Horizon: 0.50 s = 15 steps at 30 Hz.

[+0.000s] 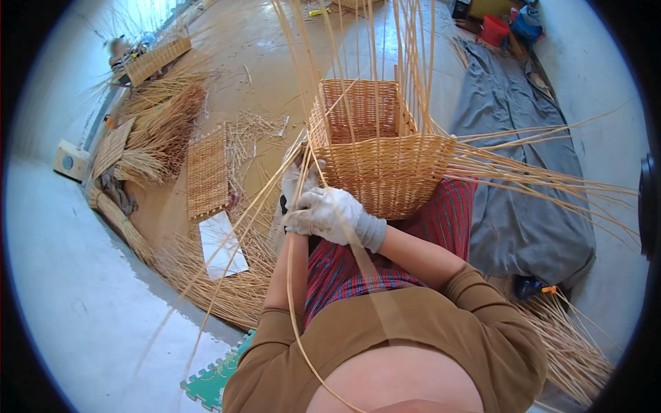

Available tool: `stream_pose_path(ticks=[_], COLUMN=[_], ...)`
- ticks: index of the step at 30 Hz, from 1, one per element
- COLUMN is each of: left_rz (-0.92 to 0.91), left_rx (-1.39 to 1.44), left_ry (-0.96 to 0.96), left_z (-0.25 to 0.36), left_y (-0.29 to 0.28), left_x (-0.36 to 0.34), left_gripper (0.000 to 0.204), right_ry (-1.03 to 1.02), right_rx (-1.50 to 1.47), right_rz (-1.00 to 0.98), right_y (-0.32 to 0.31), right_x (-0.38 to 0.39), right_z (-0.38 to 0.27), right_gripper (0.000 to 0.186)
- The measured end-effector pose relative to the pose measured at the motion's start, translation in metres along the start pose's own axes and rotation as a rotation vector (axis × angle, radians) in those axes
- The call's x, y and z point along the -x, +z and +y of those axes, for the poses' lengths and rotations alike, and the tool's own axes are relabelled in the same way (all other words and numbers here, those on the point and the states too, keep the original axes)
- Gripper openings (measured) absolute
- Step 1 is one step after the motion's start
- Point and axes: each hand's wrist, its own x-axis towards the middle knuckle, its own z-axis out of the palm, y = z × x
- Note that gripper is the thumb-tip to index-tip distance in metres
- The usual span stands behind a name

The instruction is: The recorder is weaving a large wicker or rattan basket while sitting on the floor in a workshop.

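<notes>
A half-woven wicker basket (382,172) rests tilted on my lap, its opening turned up and away from me. Long loose canes stand up from its rim and stick out to the right. My left hand (295,180), in a pale work glove, is closed around canes at the basket's near left corner, partly hidden behind the other hand. Just below it, my right hand (329,215), in a matching glove with a grey cuff, pinches the long cane strands (291,275) that hang down toward me. Some of these strands are blurred.
A flat woven panel (207,171), a white sheet (222,244) and heaps of loose canes (206,279) lie on the floor at left. A grey cloth (527,179) covers the floor at right, below a red bucket (493,31). More canes (564,344) lie near right.
</notes>
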Motion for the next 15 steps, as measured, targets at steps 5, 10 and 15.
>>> stream_pose_path(ticks=[5,10,15], left_rz=[-0.174,-0.434,-0.425], left_rx=[-1.066,-1.822,-2.052], left_ry=[0.354,0.599,0.288], left_z=[0.016,0.001,-0.012], left_y=[-0.015,0.013,0.020], left_x=[0.028,0.013,0.008], left_gripper=[0.023,0.069,0.095], right_ry=[0.493,0.883,0.265], right_rx=[-0.592,-0.699,0.656], right_rz=[0.764,0.862,0.512], right_y=[-0.004,-0.012,-0.037], right_x=[0.045,0.035,-0.060], right_z=[0.078,0.123,0.115], right_gripper=[0.017,0.013,0.058])
